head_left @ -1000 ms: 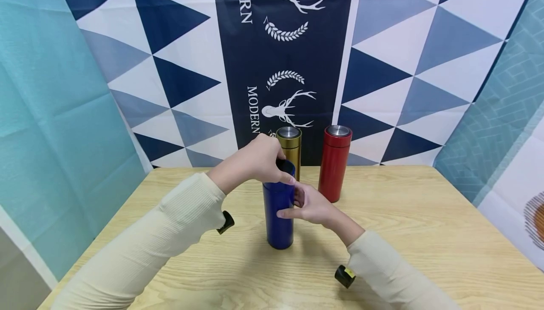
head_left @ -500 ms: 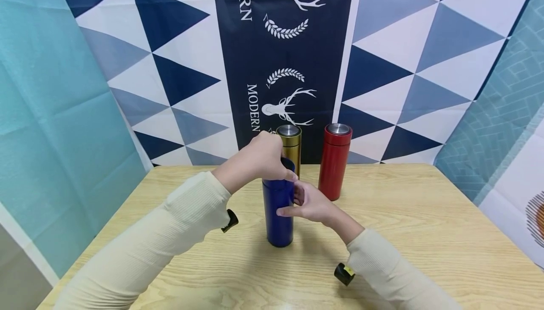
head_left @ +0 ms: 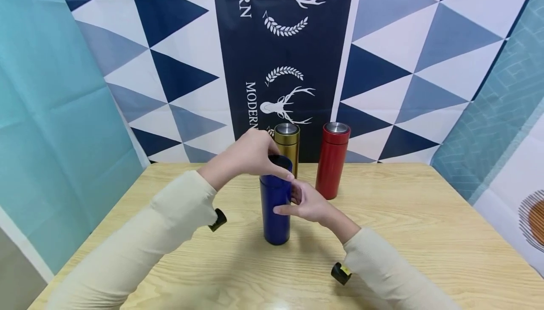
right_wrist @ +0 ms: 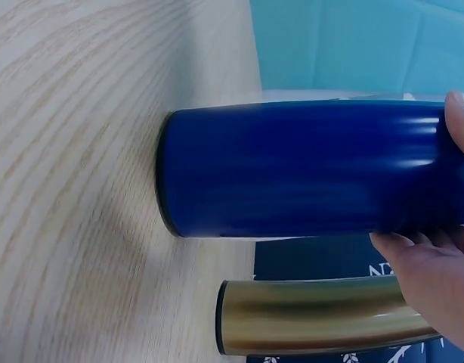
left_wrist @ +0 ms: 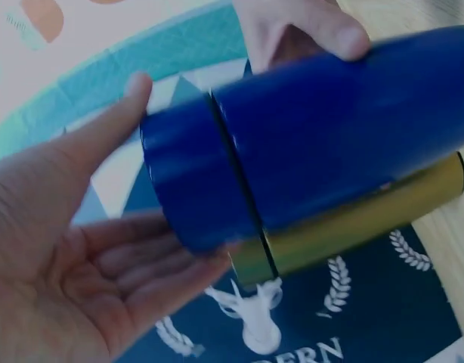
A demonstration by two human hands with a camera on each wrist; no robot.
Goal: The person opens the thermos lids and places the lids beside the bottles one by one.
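A blue thermos (head_left: 276,225) stands upright on the table, its lid (left_wrist: 190,174) divided from the body by a thin dark seam. My right hand (head_left: 313,205) grips the upper body from the right, thumb on the near side and fingers behind, as the right wrist view also shows. Above it, my left hand (head_left: 255,153) spans the lid with thumb and fingers spread and fairly straight. In the left wrist view the thumb lies just off the lid's top edge, while the fingertips are close at the opposite side.
Behind the blue thermos stands a gold thermos (head_left: 287,149), partly hidden. A red thermos (head_left: 333,163) stands to its right. The wooden table (head_left: 403,215) ends at a patterned cloth backdrop (head_left: 382,88), with teal cloth (head_left: 72,102) on the left.
My left hand has loosened around the lid, its thumb now stretched out and the lid's top showing more. The right hand keeps its grip, and the blue thermos stays in place.
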